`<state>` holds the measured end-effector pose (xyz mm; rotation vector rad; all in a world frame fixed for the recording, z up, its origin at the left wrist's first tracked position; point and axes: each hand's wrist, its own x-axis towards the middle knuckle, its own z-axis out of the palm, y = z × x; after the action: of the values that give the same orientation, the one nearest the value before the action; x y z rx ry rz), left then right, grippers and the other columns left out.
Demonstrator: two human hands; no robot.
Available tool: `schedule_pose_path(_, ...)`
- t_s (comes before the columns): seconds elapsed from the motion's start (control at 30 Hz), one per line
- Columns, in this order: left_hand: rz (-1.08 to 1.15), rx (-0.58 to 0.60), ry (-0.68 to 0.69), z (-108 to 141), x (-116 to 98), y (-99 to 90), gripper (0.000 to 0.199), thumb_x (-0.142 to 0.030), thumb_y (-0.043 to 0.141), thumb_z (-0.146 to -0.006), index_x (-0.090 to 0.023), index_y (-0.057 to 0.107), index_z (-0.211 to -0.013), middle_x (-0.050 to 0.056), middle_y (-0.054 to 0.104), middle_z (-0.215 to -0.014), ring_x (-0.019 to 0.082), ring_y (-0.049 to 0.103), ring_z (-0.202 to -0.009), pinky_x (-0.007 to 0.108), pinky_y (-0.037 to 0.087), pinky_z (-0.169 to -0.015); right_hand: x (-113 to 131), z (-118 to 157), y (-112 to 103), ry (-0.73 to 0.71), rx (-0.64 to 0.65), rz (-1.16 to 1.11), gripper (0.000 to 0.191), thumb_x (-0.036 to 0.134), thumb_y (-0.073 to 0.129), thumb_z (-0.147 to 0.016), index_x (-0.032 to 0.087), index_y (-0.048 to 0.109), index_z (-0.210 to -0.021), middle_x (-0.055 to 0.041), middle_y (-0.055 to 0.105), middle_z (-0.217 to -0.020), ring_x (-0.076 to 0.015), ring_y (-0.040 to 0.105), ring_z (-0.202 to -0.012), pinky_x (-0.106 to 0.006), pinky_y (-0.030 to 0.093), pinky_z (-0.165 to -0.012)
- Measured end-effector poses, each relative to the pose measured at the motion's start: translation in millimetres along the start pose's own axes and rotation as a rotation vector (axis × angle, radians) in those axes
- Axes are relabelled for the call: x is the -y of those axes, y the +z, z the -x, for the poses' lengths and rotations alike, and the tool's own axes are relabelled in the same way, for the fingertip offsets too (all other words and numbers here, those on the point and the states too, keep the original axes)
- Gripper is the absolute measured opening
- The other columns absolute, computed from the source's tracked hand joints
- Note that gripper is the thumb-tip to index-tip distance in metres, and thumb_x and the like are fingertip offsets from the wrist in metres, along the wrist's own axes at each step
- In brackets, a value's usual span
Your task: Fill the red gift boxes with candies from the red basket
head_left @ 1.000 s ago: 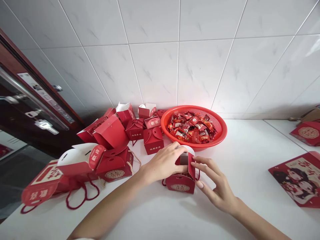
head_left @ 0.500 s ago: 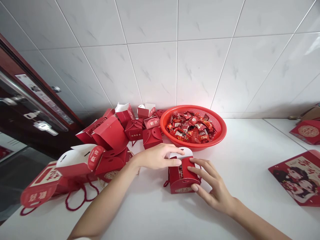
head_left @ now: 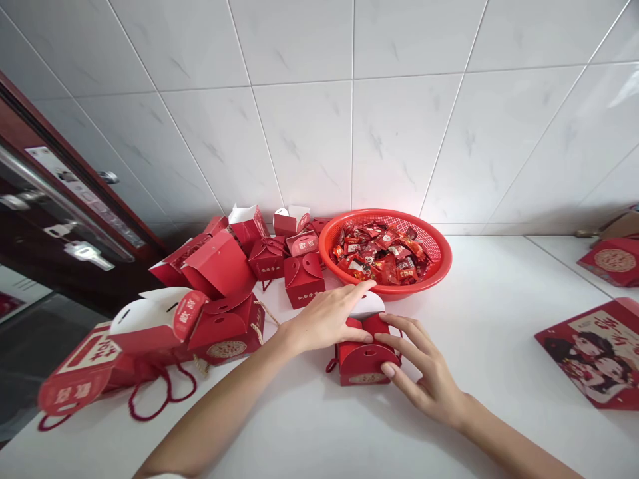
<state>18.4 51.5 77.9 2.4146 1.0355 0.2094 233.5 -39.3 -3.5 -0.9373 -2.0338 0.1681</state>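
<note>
A small red gift box (head_left: 367, 369) with a dark red cord stands on the white surface between my hands. Its white-lined back flap is up, and red side flaps fold inward over its top. My left hand (head_left: 329, 319) rests on the left flap, its thumb pressing there and its fingers stretched toward the back. On the right side, my right hand (head_left: 424, 366) touches the right flap with its fingertips and the front edge with its thumb, fingers apart. Just behind the box sits a red plastic basket (head_left: 434, 276) of wrapped candies (head_left: 389, 256).
Several red boxes (head_left: 224, 332), some with raised lids, crowd the left side. A larger printed red box (head_left: 599, 352) lies at the right, another (head_left: 614, 261) behind it. White tiles (head_left: 399, 133) rise behind; a dark door (head_left: 74, 193) with keys stands at the left.
My left hand has moved slightly right and down, and the left flap of the box now lies folded inward under it. My right hand has stayed nearly still.
</note>
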Motion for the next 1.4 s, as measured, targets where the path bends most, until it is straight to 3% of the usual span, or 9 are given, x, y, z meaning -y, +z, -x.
schedule_pose_path(0.27, -0.067, -0.088, 0.024, 0, -10, 8.3, 0.066, -0.039, 0.074, -0.090, -0.028, 0.045, -0.148, 0.008, 0.062, -0.147, 0.030, 0.062, -0.132, 0.039, 0.052, -0.101, -5, -2, -3, 0.017, -0.031, 0.038, 0.028, 0.025, 0.057, -0.101, 0.024, 0.063, -0.129, -0.0160, 0.061, -0.138, -0.0299, 0.061, -0.122, -0.046, 0.060, -0.092)
schedule_pose_path(0.37, 0.002, -0.100, 0.003, 1, -12, 4.4, 0.063, -0.043, 0.075, -0.089, -0.027, 0.048, -0.143, 0.006, 0.067, -0.139, 0.029, 0.066, -0.125, 0.037, 0.052, -0.097, -7, -3, -6, 0.009, -0.038, 0.035, 0.033, 0.025, 0.057, -0.100, 0.023, 0.060, -0.133, -0.0164, 0.061, -0.139, -0.0302, 0.061, -0.122, -0.046, 0.058, -0.093)
schedule_pose_path(0.53, 0.090, -0.113, -0.019, 1, -9, -5.5, 0.031, -0.044, 0.072, -0.089, -0.024, 0.061, -0.109, -0.001, 0.073, -0.101, 0.022, 0.071, -0.091, 0.030, 0.049, -0.075, -7, -4, -9, 0.041, -0.051, 0.010, 0.040, 0.027, 0.058, -0.100, 0.023, 0.052, -0.139, -0.0166, 0.063, -0.136, -0.0296, 0.062, -0.123, -0.045, 0.057, -0.096)
schedule_pose_path(0.67, 0.067, -0.114, 0.049, 0, -5, -1.0, 0.022, -0.041, 0.068, -0.093, -0.021, 0.061, -0.086, 0.000, 0.068, -0.094, 0.017, 0.064, -0.083, 0.028, 0.045, -0.071, -8, -3, -7, 0.127, -0.045, -0.011, 0.034, 0.030, 0.057, -0.101, 0.025, 0.052, -0.134, -0.0153, 0.063, -0.136, -0.0279, 0.063, -0.124, -0.043, 0.057, -0.098)
schedule_pose_path(0.83, 0.109, -0.083, 0.056, 1, -3, 2.0, 0.029, -0.050, 0.065, -0.094, -0.021, 0.067, -0.093, 0.003, 0.069, -0.100, 0.019, 0.064, -0.087, 0.030, 0.045, -0.074, -9, -2, -4, 0.141, -0.041, -0.031, 0.028, 0.029, 0.055, -0.102, 0.026, 0.052, -0.130, -0.0134, 0.062, -0.138, -0.0262, 0.064, -0.123, -0.040, 0.057, -0.098)
schedule_pose_path(1.0, 0.153, 0.023, 0.082, 4, -5, -3.4, 0.044, -0.055, 0.045, -0.104, -0.020, 0.071, -0.092, 0.004, 0.068, -0.102, 0.019, 0.065, -0.089, 0.032, 0.046, -0.080, -8, -1, -3, 0.164, -0.049, -0.038, 0.034, 0.030, 0.055, -0.102, 0.027, 0.049, -0.135, -0.0126, 0.063, -0.136, -0.0271, 0.063, -0.126, -0.041, 0.057, -0.099)
schedule_pose_path(1.2, 0.119, 0.076, -0.001, 7, -9, -3.6, 0.028, -0.044, 0.075, -0.087, -0.022, 0.069, -0.103, 0.004, 0.066, -0.111, 0.022, 0.065, -0.094, 0.030, 0.047, -0.078, -6, -1, -2, 0.206, -0.035, -0.037, 0.033, 0.034, 0.054, -0.103, 0.028, 0.048, -0.135, -0.0112, 0.066, -0.133, -0.0257, 0.065, -0.124, -0.039, 0.058, -0.098)
schedule_pose_path(1.4, 0.161, 0.058, -0.005, 6, -11, 3.5, 0.024, -0.041, 0.073, -0.090, -0.022, 0.066, -0.103, 0.003, 0.064, -0.112, 0.022, 0.065, -0.096, 0.030, 0.048, -0.079, -6, -1, -2, 0.131, -0.080, 0.053, 0.033, 0.032, 0.056, -0.102, 0.025, 0.050, -0.133, -0.0150, 0.063, -0.136, -0.0265, 0.065, -0.121, -0.039, 0.058, -0.095)
